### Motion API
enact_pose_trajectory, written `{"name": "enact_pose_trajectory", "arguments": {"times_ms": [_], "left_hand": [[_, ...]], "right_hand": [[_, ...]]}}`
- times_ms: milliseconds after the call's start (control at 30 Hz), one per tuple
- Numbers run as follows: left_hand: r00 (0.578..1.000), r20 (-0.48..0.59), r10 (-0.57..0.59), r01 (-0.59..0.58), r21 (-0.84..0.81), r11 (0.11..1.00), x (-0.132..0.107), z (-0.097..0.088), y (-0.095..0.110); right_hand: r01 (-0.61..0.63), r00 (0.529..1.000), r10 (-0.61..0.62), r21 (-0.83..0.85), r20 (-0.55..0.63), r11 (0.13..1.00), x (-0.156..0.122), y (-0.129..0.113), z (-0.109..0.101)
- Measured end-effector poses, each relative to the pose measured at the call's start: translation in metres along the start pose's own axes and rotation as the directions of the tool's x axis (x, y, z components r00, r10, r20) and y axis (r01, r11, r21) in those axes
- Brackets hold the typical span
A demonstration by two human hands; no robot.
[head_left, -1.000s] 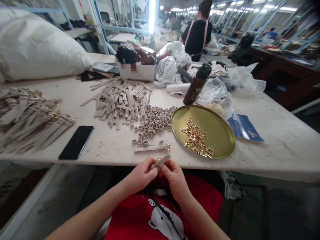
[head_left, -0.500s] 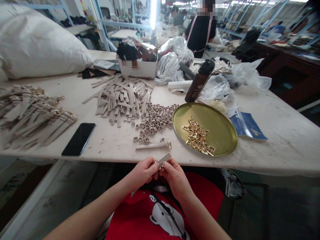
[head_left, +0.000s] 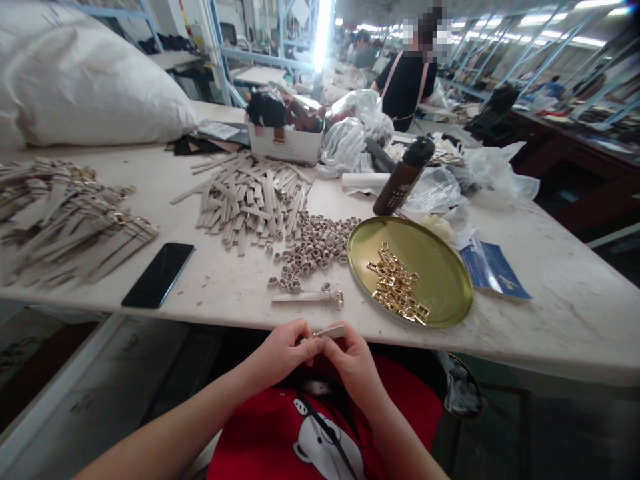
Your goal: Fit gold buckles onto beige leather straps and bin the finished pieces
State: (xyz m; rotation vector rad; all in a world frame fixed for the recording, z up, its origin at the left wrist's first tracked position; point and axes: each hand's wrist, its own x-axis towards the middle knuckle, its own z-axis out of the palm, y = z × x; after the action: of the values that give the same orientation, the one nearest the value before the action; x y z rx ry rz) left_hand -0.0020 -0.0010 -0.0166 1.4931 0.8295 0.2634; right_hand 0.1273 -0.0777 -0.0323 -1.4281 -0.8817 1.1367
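My left hand and my right hand meet just below the table's front edge, both pinching a short beige strap between the fingertips. On the table right above them lies a finished strap with a gold buckle. Behind it sits a heap of small beige loops and a pile of beige strips. A round gold tray to the right holds several gold buckles.
A black phone lies at the front left, next to a stack of finished straps. A dark bottle, plastic bags, a white box and a blue booklet stand further back. A person in a pink-strapped apron works beyond.
The strap in my fingers has tipped from a slant to nearly level. My hands stayed together at the table edge; the view shifted slightly.
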Motion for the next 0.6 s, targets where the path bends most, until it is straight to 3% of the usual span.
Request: {"name": "enact_pose_trajectory", "arguments": {"times_ms": [167, 233, 333, 400, 467, 533, 600], "left_hand": [[0.998, -0.025, -0.060, 0.056, -0.140, 0.989, 0.011, -0.010, -0.007], [0.999, -0.012, -0.032, 0.030, -0.169, 0.985, 0.015, -0.014, -0.007], [1.000, -0.019, -0.012, 0.008, -0.185, 0.983, 0.019, -0.019, -0.005], [0.997, -0.067, -0.032, 0.018, -0.200, 0.980, 0.022, -0.022, -0.007], [0.992, -0.114, -0.057, 0.031, -0.216, 0.976, 0.024, -0.023, -0.011], [0.989, -0.125, -0.074, 0.045, -0.222, 0.974, 0.025, -0.024, -0.016], [0.990, -0.116, -0.082, 0.055, -0.221, 0.974, 0.025, -0.025, -0.018]], "right_hand": [[0.171, 0.966, -0.108, -0.266, 0.236, 0.949, 0.022, -0.021, -0.020], [0.243, 0.963, -0.168, -0.418, 0.209, 0.875, 0.046, -0.033, -0.033], [0.287, 0.954, -0.240, -0.767, 0.178, 0.573, 0.088, -0.043, -0.043], [0.237, 0.970, -0.140, -0.913, 0.201, 0.331, 0.113, -0.043, -0.040], [0.199, 0.980, -0.046, -0.967, 0.194, 0.158, 0.129, -0.039, -0.032], [0.193, 0.981, -0.013, -0.976, 0.192, 0.099, 0.136, -0.035, -0.025], [0.201, 0.980, -0.018, -0.973, 0.200, 0.113, 0.138, -0.032, -0.020]]}}
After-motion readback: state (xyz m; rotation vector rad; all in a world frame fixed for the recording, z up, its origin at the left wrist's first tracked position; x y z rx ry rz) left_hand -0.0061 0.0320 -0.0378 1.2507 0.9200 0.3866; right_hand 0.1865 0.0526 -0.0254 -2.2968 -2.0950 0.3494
